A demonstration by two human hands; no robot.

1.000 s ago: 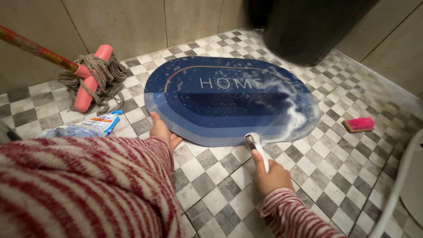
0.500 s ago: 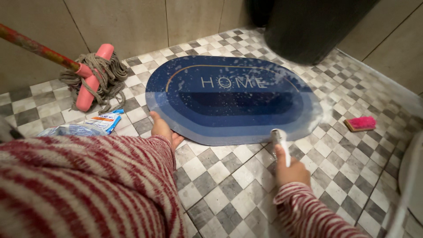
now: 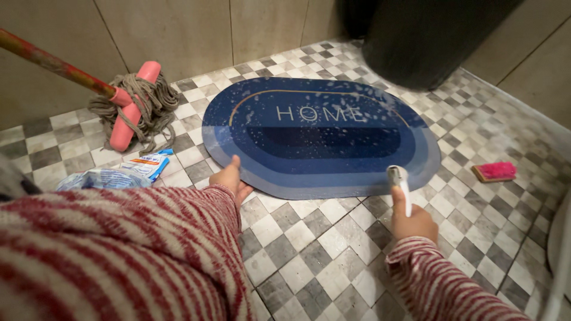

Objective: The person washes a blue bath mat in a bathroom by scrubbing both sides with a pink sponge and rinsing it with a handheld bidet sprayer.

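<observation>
left hand (image 3: 231,176) on blue mat (image 3: 321,137) | right hand (image 3: 413,221) grips sprayer (image 3: 399,183)

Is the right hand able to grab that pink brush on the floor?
Probably not yet: the right hand already holds the sprayer, and the pink brush lies apart, farther right. Only bare tiles lie between.
</observation>
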